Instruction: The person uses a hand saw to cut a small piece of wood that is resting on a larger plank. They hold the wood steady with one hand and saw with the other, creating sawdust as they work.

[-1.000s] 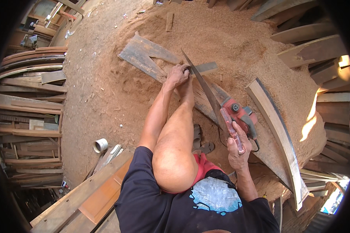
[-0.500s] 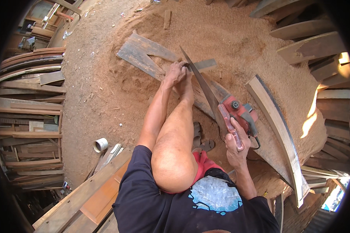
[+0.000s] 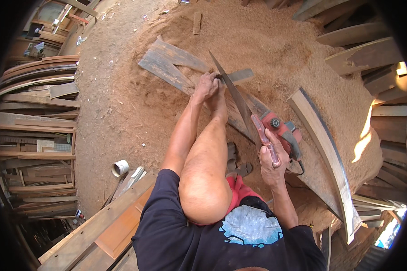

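Observation:
My right hand (image 3: 274, 156) is closed round the reddish handle of a handsaw (image 3: 239, 101). The long tapering blade points up and left, its tip past my left hand. Closed fingers of my left hand (image 3: 207, 86) grip the near end of a short grey wood strip (image 3: 240, 76), right beside the blade. My bare foot (image 3: 217, 105) presses down just under that hand, on a long worn board (image 3: 165, 67) with a V-shaped notch at its far end. The blade crosses in front of the strip; whether its teeth touch the wood is hidden.
A red power planer (image 3: 282, 131) rests on the board beside my right hand. A curved timber (image 3: 323, 131) lies to the right. Sawdust (image 3: 276, 45) covers the ground. A white cup (image 3: 120, 168) and sandals (image 3: 239, 169) are near. Stacked planks (image 3: 38, 156) line the left.
The saw and my right hand have shifted very slightly down. My left hand and foot keep their place on the wood; the whole view has moved slightly.

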Demonstrator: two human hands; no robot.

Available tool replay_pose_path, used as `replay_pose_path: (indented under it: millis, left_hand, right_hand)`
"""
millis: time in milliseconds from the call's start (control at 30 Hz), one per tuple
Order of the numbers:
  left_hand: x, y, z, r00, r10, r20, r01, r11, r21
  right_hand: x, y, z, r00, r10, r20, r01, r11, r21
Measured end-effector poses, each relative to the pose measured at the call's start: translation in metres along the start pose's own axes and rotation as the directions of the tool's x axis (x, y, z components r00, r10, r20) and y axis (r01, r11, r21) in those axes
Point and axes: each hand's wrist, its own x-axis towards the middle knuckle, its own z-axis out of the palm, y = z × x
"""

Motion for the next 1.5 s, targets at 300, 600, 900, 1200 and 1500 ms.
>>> replay_pose_path:
  millis: [300,600,900,1200,1500]
  left_hand:
    - [-0.004,0.013,0.001,0.997,-0.042,-0.067,0.049,0.993,0.107]
    - [-0.003,0.008,0.006,0.995,-0.060,-0.080,0.070,0.989,0.132]
    - [-0.005,0.018,0.003,0.995,-0.092,-0.028,0.094,0.987,0.130]
    - [-0.009,0.016,0.007,0.992,-0.024,-0.125,0.043,0.988,0.148]
    - [-0.001,0.014,0.008,0.992,-0.078,-0.096,0.091,0.987,0.132]
  right_hand:
    - [-0.005,0.007,-0.003,1.000,0.004,-0.015,-0.004,0.999,0.040]
    - [-0.027,-0.007,-0.020,0.999,0.034,0.010,-0.034,0.999,0.019]
    - [0.021,0.000,0.006,0.999,0.047,0.006,-0.047,0.999,0.009]
    - [0.024,-0.002,0.010,0.991,-0.137,0.006,0.137,0.981,-0.136]
    - [-0.024,-0.005,-0.016,0.990,-0.142,0.002,0.141,0.981,-0.136]
